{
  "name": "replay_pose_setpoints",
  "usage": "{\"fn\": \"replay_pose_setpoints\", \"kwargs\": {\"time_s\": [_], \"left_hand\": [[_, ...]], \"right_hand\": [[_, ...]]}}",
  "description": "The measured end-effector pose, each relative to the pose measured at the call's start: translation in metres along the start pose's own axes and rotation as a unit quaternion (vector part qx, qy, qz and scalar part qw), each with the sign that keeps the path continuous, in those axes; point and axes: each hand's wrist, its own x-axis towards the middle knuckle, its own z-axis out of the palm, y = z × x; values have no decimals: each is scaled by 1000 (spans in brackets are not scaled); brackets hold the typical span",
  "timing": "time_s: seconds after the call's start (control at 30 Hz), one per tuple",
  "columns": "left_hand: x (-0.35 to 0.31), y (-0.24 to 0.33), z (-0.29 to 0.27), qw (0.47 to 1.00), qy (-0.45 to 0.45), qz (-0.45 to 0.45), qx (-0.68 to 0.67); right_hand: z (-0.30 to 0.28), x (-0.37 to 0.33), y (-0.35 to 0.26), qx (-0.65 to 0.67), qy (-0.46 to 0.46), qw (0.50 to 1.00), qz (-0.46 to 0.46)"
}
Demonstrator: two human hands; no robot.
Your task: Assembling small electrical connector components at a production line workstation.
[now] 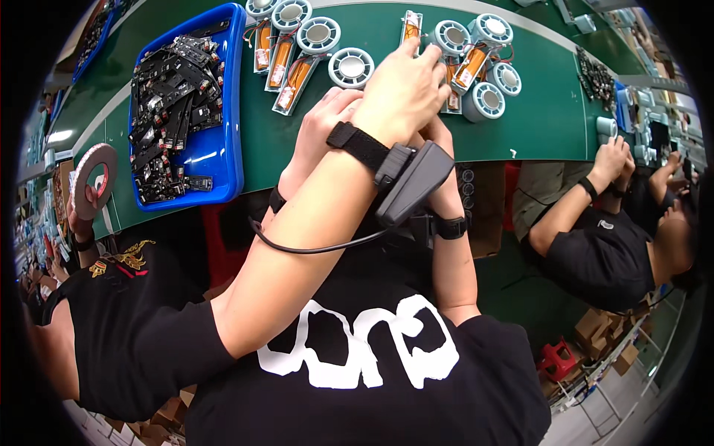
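Two bare hands at the workbench point(547, 126) edge, half covered by someone else's arm. Left hand point(316, 135): fingers bent, grasp hidden, cannot tell if it holds anything. Nearest to it is a lone spoked round housing point(351, 68), just beyond the knuckles. Right hand point(439, 135): mostly behind the other person's wrist and fingers, grip cannot be told

Co-worker's right hand point(405, 85) reaches in from the left above both, fingers bent, by the right-hand parts group; contact unclear. Black wrist unit point(418, 182) with cable on that arm

Parts sit in two groups on the green top. Left group: three orange battery packs point(295, 82) in narrow pale holders, grey-white spoked housings at their far ends. Right group: more orange packs point(471, 65) in holders, four spoked housings point(487, 100) around them, partly covered by the co-worker's fingers

Further left: blue tray point(233, 111) heaped with black strip-like parts point(178, 108), then a tape roll point(108, 167) in the co-worker's left hand point(80, 221). Far right: another person's hands point(611, 162) at a pale cylinder point(606, 126)
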Motion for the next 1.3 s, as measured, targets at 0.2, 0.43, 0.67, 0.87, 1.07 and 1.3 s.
{"fn": "replay_pose_setpoints", "kwargs": {"time_s": [0.2,0.43,0.67,0.87,1.07,1.3], "left_hand": [[-1,8,13,997,70,31,11],[-3,6,13,996,39,-42,-62],[-1,3,16,997,48,-16,-50],[2,1,17,997,55,29,-41],[2,-1,20,998,56,30,-29],[4,3,18,998,44,52,6]], "right_hand": [[0,-3,1,-21,-21,997,64],[11,0,-1,71,-6,997,25],[15,-1,8,9,2,1000,-18],[19,-1,10,-6,5,1000,-30],[21,-1,15,-13,5,999,-29],[24,-1,13,-9,14,999,-28]]}}
